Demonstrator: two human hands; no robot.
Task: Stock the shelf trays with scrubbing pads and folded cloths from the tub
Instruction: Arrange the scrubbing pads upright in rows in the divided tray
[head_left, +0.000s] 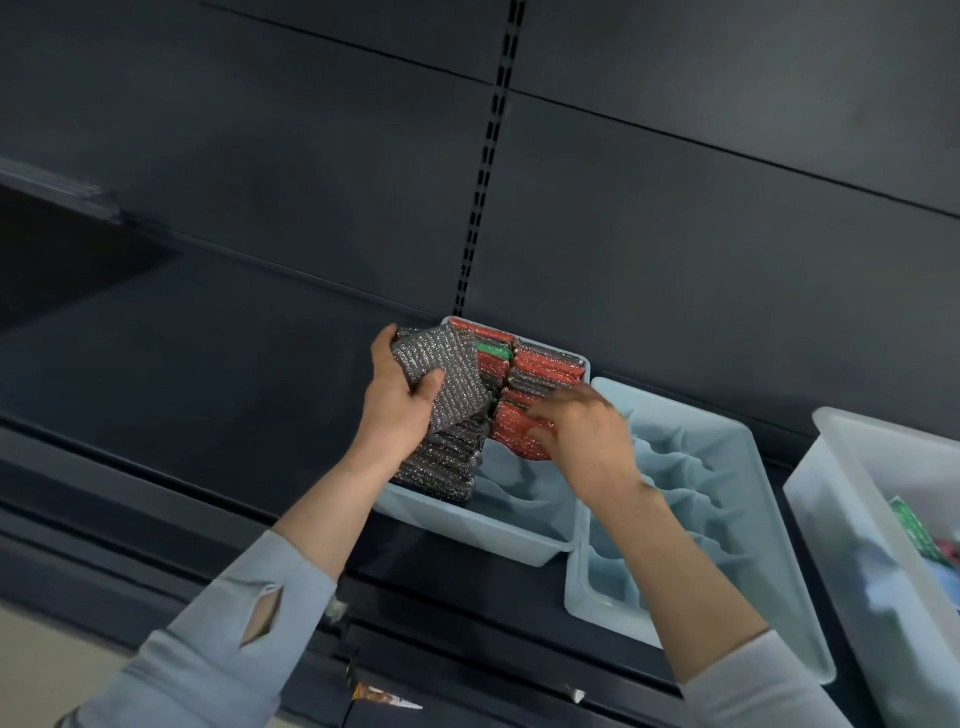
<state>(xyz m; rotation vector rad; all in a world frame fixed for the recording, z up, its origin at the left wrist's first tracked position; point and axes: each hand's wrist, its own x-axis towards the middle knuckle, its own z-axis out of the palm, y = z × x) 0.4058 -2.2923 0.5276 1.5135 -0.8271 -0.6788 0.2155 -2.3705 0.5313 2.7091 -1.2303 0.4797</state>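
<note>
**A:** How should this pad go in?

**B:** The left hand (400, 395) has its grip clenched on a silver scrubbing pad (441, 379), thumb across the near face, held just above the left tray (467, 525) on the shelf (156, 364). I'd slip it upright into the silver row (447, 457) on the tray's left side, edge down, and press it against its neighbours so the row stays tight.

**A:** And the other hand?

**B:** The right hand (582, 431) lies over the red pads (519, 426), fingers reaching left. It's blurred, so I can't tell whether its grip holds one or only steadies them. Best it keeps that row from toppling.

**A:** The arms?

**B:** Both forearms reach up and far, sleeves pushed back. The right tray (727, 441) holds no pads; the tub (831, 499) stands far right.
</note>
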